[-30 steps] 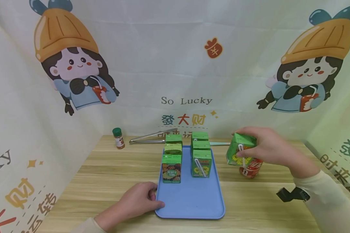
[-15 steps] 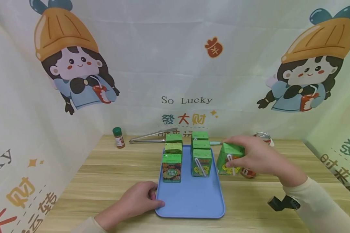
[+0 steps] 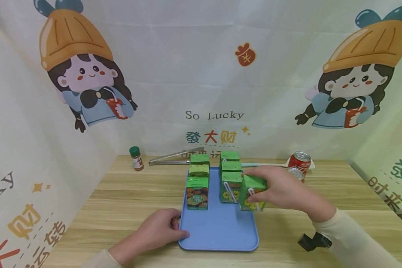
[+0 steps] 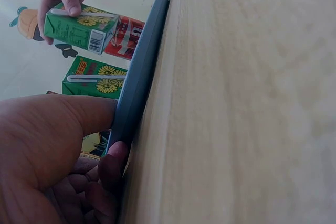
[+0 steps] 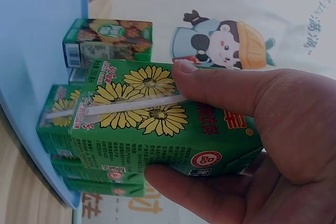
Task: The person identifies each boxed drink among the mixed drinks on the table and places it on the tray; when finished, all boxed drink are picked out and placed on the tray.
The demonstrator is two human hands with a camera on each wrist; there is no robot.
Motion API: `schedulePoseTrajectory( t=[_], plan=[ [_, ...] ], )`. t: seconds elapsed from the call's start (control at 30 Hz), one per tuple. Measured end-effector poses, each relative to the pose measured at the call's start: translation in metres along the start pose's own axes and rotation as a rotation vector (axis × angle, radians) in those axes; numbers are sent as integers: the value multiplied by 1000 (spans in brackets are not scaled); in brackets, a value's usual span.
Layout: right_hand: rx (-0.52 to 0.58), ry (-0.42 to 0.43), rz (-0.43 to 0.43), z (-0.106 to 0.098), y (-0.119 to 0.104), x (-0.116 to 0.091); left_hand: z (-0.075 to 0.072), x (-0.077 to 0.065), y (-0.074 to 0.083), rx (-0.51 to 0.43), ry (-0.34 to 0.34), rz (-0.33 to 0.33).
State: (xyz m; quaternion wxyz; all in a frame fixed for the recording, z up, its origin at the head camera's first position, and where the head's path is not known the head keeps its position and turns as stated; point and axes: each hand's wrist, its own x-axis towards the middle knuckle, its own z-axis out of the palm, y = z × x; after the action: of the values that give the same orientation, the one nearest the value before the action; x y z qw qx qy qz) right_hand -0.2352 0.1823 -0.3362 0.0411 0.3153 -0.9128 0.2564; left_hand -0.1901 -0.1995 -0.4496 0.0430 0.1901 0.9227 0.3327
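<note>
My right hand (image 3: 284,188) grips a green drink carton (image 3: 249,191) with yellow flowers and a white straw, thumb on its front. The carton hangs over the right edge of a blue tray (image 3: 221,230), overlapping the front carton of the right row in the head view. At the tray's left edge, my left hand (image 3: 160,229) pinches the rim, thumb above and fingers below, as the left wrist view shows. On the tray stand two rows of cartons: flowered ones (image 3: 230,191) on the right, and on the left a front carton (image 3: 197,197) with a brown picture.
Two red soda cans (image 3: 300,160) stand at the back right, partly behind my right hand. A pale-handled utensil (image 3: 264,164) lies behind the tray. Metal tongs (image 3: 169,162) and a green-capped spice jar (image 3: 136,159) are at the back left. A printed cloth (image 3: 160,74) walls the table.
My right hand has brought the carton leftward and lower, from in front of the cans to the tray's right edge. The cans show again. My left hand stays on the rim.
</note>
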Motion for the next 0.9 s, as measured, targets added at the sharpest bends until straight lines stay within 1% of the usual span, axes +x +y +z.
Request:
schedulePoseTrajectory(
  t=[0.4,0.5,0.7,0.9],
  plan=[
    [-48,2,-58,26,-3,5,1,0,-3,-20,-17,-17],
    [-50,1,-56,32,-4,6,1,0,-3,-20,-16,-13],
    [-44,-16,-20,42,-6,9,0,1,-3,-21,-16,-16],
    [-53,-15,-46,51,-6,11,0,1,-3,-24,-15,-20]
  ],
)
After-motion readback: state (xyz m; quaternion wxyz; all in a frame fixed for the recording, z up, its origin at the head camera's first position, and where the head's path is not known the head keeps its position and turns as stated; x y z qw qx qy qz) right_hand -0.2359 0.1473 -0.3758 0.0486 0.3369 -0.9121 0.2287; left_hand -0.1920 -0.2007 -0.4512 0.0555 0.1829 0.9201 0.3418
